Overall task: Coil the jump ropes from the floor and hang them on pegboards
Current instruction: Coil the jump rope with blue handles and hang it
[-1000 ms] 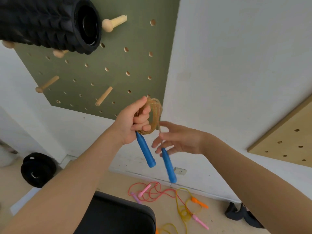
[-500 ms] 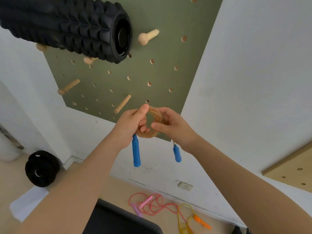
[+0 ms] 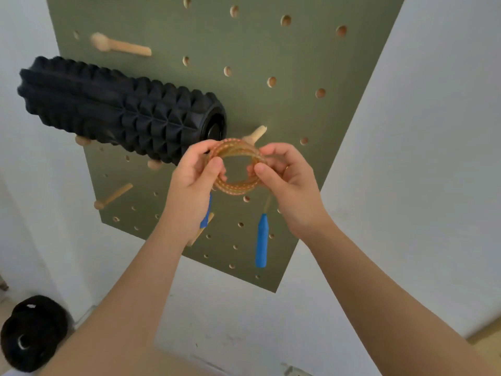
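Note:
A coiled amber jump rope (image 3: 235, 185) with blue handles is held up in front of the green pegboard (image 3: 271, 50). My left hand (image 3: 193, 183) grips the coil's left side, and one blue handle (image 3: 205, 219) pokes out below it. My right hand (image 3: 286, 183) pinches the coil's right side. The other blue handle (image 3: 262, 241) hangs free below. A wooden peg (image 3: 254, 135) sticks out of the board just behind the top of the coil.
A black ridged foam roller (image 3: 119, 112) rests on pegs to the left of the coil. More wooden pegs (image 3: 122, 47) jut from the board. A black weight plate (image 3: 29, 332) lies on the floor at lower left.
Both hands have lifted the coil higher up the pegboard, to the peg beside the foam roller. My right hand went from open beside the rope to pinching the coil.

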Motion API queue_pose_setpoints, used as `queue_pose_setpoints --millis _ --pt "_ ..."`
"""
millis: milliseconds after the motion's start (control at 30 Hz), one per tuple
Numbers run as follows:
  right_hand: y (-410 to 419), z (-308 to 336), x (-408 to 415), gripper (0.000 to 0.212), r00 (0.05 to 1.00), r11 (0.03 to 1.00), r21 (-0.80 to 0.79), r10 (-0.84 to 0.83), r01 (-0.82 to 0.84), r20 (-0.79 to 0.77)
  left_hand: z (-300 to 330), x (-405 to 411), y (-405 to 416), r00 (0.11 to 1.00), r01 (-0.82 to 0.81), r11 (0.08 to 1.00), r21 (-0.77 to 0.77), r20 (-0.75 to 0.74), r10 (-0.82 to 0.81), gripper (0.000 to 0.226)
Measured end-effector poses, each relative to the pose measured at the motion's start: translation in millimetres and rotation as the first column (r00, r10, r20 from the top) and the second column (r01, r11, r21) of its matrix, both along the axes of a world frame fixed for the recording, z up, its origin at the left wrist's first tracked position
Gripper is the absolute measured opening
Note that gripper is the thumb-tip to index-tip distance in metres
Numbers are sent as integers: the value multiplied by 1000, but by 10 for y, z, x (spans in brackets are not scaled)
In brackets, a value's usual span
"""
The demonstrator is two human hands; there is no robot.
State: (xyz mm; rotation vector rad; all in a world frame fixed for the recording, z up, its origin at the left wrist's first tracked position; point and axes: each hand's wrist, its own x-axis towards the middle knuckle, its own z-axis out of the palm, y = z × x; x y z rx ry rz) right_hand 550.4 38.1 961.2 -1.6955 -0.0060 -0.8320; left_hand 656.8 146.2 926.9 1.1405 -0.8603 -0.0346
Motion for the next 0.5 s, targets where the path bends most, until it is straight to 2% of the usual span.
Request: queue_pose_setpoints --millis 100,267,367,500 --pt "-53 234 89 20 996 991 -112 -71 77 55 225 103 -108 983 -123 992 -5 139 123 19" --pt "-295 282 289 15 938 915 -228 -346 334 -18 335 211 -426 907 -384 910 156 250 340 20" --pt "-457 263 367 10 892 864 -299 -445 404 -78 273 275 -628 921 -378 885 271 209 330 21" --pt "-622 249 398 13 813 754 -458 -572 470 -108 259 356 -814 917 -389 882 265 202 344 17"
